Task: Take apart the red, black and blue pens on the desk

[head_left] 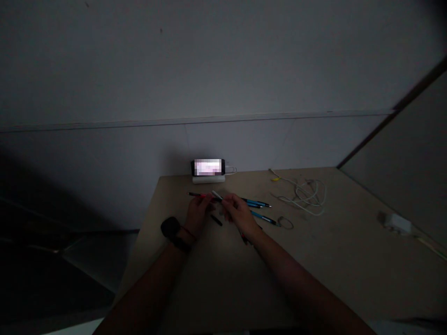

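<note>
- A slim white stick (pixel 216 194) is pinched by the fingertips of the right hand (pixel 238 211), just above a pale wooden desk (pixel 209 288), in dim light.
- The left hand (pixel 199 211) is curled close beside it, a black watch (pixel 171 228) worn on its wrist; whether anything is grasped by it cannot be told.
- A slender red-and-black pen (pixel 197 194) is seen just beyond the left fingers, its far end partly hidden.
- A short black stick (pixel 216 220) is laid between the hands, nearer the viewer.
- Blue-and-black pens (pixel 264 217) are spread to the right of the right hand; a thin wire loop (pixel 286 223) is placed at the end of one.
- A loosely coiled white cable (pixel 309 197) is set farther right.
- A black phone with a lit, blurred screen (pixel 208 167) is propped on a white block (pixel 208 179) by the wall.
</note>
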The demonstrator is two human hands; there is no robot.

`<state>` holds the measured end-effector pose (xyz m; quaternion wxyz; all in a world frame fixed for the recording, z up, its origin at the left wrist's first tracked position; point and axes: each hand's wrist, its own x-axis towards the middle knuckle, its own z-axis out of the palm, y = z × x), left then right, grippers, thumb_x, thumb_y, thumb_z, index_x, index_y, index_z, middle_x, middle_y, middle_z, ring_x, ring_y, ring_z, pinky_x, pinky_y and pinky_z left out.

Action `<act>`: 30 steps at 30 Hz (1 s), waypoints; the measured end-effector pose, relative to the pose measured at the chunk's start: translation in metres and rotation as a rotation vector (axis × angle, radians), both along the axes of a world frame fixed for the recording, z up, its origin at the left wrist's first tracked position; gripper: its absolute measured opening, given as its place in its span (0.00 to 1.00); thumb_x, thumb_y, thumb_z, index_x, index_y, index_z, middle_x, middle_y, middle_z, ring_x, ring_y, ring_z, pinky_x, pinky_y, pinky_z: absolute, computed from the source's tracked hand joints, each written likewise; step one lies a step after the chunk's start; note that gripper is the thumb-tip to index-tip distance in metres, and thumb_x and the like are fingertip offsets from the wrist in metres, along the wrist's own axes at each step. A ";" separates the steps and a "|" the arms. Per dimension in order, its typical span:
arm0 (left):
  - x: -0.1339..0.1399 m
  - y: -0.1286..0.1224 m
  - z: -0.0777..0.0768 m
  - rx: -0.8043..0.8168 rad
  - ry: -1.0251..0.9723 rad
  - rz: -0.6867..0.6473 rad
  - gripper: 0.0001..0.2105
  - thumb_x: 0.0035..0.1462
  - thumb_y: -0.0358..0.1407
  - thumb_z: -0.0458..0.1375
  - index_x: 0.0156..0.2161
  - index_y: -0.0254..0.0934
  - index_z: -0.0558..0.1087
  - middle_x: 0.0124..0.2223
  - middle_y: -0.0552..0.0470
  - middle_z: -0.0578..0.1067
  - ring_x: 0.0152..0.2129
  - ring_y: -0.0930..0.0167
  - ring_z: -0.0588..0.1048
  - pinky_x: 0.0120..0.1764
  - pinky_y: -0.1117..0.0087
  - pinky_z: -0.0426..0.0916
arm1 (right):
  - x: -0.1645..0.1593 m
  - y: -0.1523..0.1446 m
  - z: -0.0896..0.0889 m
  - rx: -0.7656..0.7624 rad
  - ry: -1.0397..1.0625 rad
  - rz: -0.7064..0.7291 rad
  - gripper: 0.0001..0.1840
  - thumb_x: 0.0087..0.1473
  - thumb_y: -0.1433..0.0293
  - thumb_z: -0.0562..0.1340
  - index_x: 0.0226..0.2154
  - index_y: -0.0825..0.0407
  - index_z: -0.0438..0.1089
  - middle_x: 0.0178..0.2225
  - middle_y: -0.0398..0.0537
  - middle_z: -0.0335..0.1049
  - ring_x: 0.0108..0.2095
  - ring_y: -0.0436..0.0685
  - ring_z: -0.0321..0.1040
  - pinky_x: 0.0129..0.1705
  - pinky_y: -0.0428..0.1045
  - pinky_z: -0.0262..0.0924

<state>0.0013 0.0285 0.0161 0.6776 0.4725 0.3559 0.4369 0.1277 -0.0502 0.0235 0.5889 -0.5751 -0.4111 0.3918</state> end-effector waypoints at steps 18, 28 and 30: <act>0.000 0.000 0.002 0.004 -0.009 -0.003 0.21 0.43 0.52 0.69 0.29 0.33 0.75 0.30 0.49 0.78 0.23 0.73 0.73 0.29 0.72 0.67 | 0.000 -0.001 0.001 -0.008 0.002 0.025 0.25 0.56 0.44 0.59 0.28 0.49 0.65 0.20 0.40 0.67 0.15 0.50 0.60 0.14 0.45 0.51; 0.000 0.000 0.001 0.007 0.016 0.023 0.22 0.44 0.53 0.68 0.28 0.34 0.75 0.30 0.49 0.78 0.22 0.73 0.73 0.29 0.72 0.67 | -0.001 0.000 -0.001 0.034 -0.015 -0.038 0.20 0.52 0.50 0.64 0.33 0.50 0.67 0.22 0.41 0.71 0.16 0.50 0.64 0.16 0.45 0.57; 0.000 0.000 0.001 -0.013 -0.001 0.037 0.22 0.44 0.53 0.69 0.29 0.34 0.75 0.30 0.50 0.79 0.22 0.74 0.73 0.29 0.72 0.67 | -0.001 0.000 0.000 0.048 -0.007 -0.062 0.19 0.50 0.53 0.65 0.36 0.50 0.67 0.23 0.40 0.70 0.17 0.51 0.66 0.17 0.45 0.58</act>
